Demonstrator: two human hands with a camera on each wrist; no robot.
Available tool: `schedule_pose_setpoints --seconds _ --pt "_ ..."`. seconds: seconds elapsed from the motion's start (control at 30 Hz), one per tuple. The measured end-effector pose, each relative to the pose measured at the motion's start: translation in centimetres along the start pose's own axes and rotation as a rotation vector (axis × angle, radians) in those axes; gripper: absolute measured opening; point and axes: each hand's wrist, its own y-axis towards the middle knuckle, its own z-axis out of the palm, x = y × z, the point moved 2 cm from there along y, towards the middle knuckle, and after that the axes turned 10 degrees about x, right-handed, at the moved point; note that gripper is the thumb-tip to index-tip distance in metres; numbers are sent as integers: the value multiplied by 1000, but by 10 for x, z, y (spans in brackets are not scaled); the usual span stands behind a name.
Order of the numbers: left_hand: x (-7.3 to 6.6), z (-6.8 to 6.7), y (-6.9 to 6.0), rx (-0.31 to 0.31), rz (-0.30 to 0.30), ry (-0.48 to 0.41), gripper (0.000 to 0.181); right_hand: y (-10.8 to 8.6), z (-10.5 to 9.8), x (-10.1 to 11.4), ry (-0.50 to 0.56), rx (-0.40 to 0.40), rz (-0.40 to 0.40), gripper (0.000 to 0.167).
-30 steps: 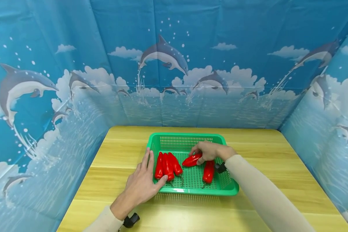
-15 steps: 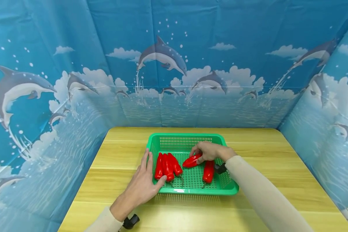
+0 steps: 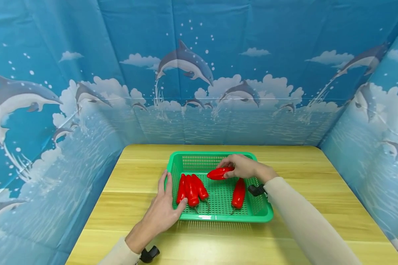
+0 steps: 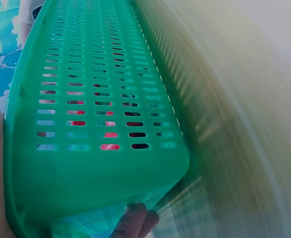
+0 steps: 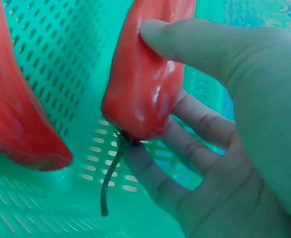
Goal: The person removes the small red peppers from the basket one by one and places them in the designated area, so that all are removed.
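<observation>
A green plastic basket (image 3: pixel 225 218) stands on the table. My left hand (image 3: pixel 160 213) holds its near left corner, thumb over the rim and fingers along the outer left side; two fingertips (image 4: pixel 130 223) show against the wall in the left wrist view. My right hand (image 3: pixel 245 167) grips a red pepper (image 3: pixel 217 174), lifted a little inside the basket, thumb on one side and fingers behind. Its green stem (image 5: pixel 108 183) hangs free in the right wrist view. Several other red peppers lie in the basket: a group (image 3: pixel 191 191) at the left and one pepper (image 3: pixel 238 195) at the right.
The wooden table (image 3: pixel 292 165) extends around the basket on all sides. A blue dolphin-print curtain (image 3: pixel 199 121) rises behind the table and along both sides. A black wrist camera (image 3: pixel 149 254) sits under the left wrist, another at the right.
My right hand has moved up and slightly right with the pepper, uncovering more of the pepper at the right. The left hand has slid slightly left along the basket's corner.
</observation>
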Motion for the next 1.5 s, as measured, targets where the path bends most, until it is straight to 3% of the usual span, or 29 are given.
schedule_pose_setpoints --seconds 0.33,0.67,1.1,1.5 --pt "1 1 0 -8 -22 30 106 -11 -15 8 22 -72 -50 42" --pt "0 0 0 -8 -20 25 106 -26 -32 9 -30 -173 -81 42" --pt "-1 1 0 -6 -32 26 104 -50 -46 3 -58 -243 -40 45" --pt "-1 2 0 -5 -47 19 103 -71 -54 -13 -44 -256 32 45"
